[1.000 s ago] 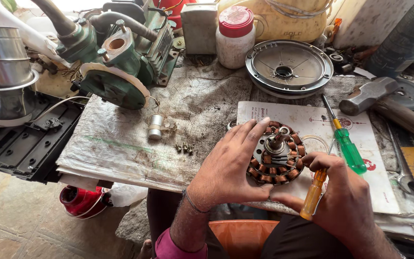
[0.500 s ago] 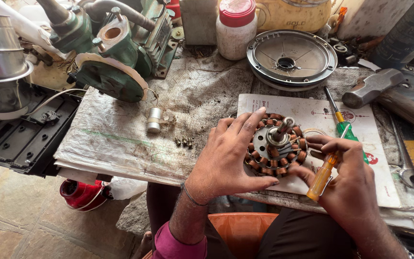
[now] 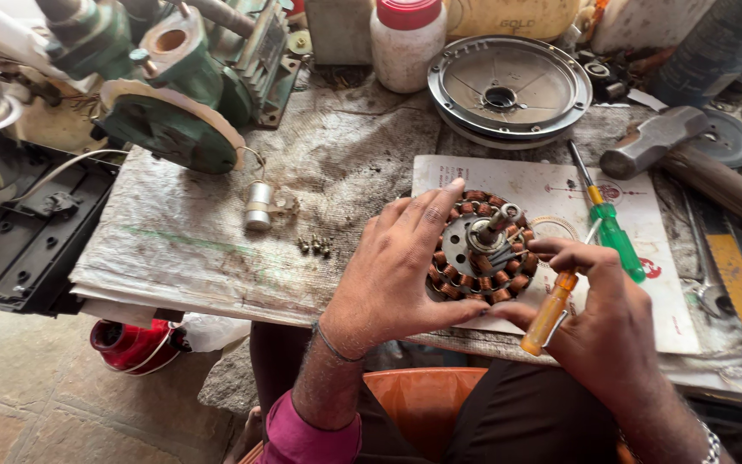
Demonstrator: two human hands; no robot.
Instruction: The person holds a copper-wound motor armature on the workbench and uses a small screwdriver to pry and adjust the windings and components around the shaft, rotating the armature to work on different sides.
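A round motor stator (image 3: 480, 251) with copper windings and a steel shaft lies on a white printed sheet (image 3: 560, 185). My left hand (image 3: 395, 271) grips its left side, fingers spread over the coils. My right hand (image 3: 603, 314) holds a small screwdriver with an orange handle (image 3: 550, 311), its blade pointing up toward the stator's right edge. A green-handled screwdriver (image 3: 613, 225) lies just right of the stator.
A round metal cover (image 3: 508, 88) and a white jar with a red lid (image 3: 405, 41) stand behind. A green pump motor (image 3: 178, 103) sits at the back left. A small capacitor (image 3: 258, 206) and several screws (image 3: 314, 245) lie on newspaper. A hammer (image 3: 680, 150) rests at right.
The view has shifted so the bench sits lower and closer. My hands stay on the stator; the orange screwdriver tip has come nearer to its right edge.
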